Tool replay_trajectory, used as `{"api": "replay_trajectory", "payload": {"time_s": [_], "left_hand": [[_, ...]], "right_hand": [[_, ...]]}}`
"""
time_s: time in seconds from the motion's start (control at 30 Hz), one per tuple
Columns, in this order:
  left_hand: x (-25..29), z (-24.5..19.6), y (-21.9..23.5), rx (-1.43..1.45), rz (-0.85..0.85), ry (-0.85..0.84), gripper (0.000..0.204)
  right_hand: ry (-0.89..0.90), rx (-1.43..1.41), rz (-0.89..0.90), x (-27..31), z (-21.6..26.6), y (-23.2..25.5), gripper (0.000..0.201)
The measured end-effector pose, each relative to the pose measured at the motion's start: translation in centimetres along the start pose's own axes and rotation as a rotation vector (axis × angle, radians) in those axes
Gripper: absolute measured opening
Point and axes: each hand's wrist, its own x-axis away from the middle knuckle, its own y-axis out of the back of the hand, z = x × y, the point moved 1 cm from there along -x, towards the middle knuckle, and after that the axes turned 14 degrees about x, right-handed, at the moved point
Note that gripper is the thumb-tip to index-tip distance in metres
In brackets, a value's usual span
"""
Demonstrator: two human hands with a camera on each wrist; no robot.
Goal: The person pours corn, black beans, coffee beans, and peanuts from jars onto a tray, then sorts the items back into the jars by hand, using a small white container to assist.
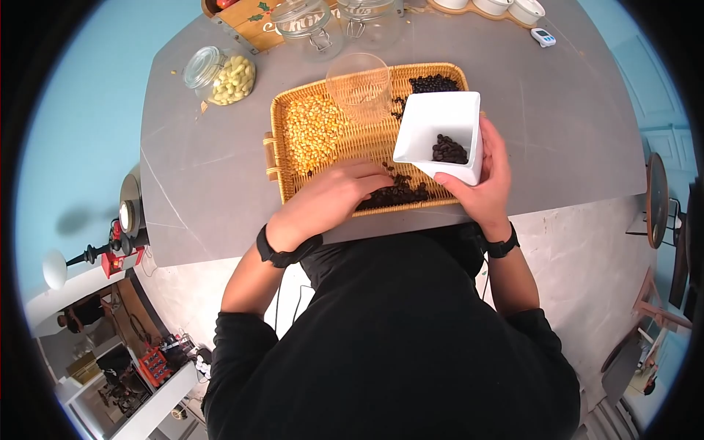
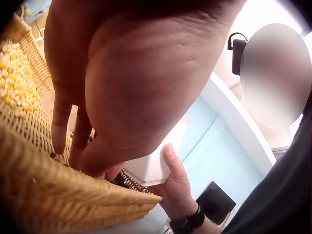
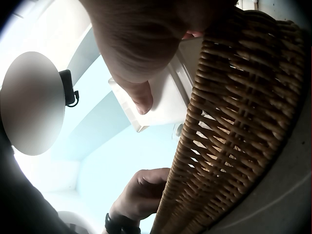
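My right hand (image 1: 490, 176) grips a white square container (image 1: 438, 117) by its side and lower edge, thumb on the near face. Tilted with its mouth toward the head camera, it has dark coffee beans (image 1: 449, 149) gathered in a lower corner. In the wicker tray (image 1: 275, 110), my left hand (image 1: 334, 194) reaches down to a pile of dark coffee beans (image 1: 405, 192) along the near side. The left fingers (image 2: 61, 126) point downward in the left wrist view; their tips are partly hidden, and I cannot tell whether they pinch any beans.
Corn kernels (image 1: 312, 132) fill the tray's left part, and black beans (image 1: 433, 83) lie at its far right. A clear cup (image 1: 359, 88) stands in the tray. Behind are a jar of pale beans (image 1: 233, 78), glass jars (image 1: 312, 29) and a small timer (image 1: 543, 37).
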Motion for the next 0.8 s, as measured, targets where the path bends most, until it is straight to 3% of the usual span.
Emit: {"api": "replay_trajectory", "payload": {"time_s": [0.03,0.13,0.23,0.43,0.53,0.63,0.8], "left_hand": [[0.5,-0.1,0.4,-0.007,-0.028,-0.013,0.044],[2.5,-1.5,1.4,-0.052,-0.070,0.319,0.046],[3.9,-0.8,0.7,-0.035,-0.105,0.525,0.050],[0.8,-0.5,-1.3,0.130,-0.091,0.357,0.054],[-0.9,-0.4,-2.4,0.065,-0.085,0.147,0.055],[-1.8,-0.2,-2.7,0.041,0.049,0.114,0.046],[-2.3,-0.4,-2.8,-0.014,0.053,0.070,0.024]], "right_hand": [[-0.001,-0.001,0.001,-0.1,0.0,0.0,0.108],[-0.014,-0.007,0.000,0.0,0.1,0.0,0.108],[-0.012,-0.019,0.004,0.0,0.3,-0.1,0.107],[-0.005,-0.005,0.025,-0.2,0.4,-0.1,0.106],[-0.016,-0.009,0.018,-0.2,0.6,-0.1,0.105],[-0.024,0.000,0.005,0.0,0.5,-0.1,0.106],[-0.016,0.040,-0.021,0.1,-0.2,-0.1,0.106]]}}
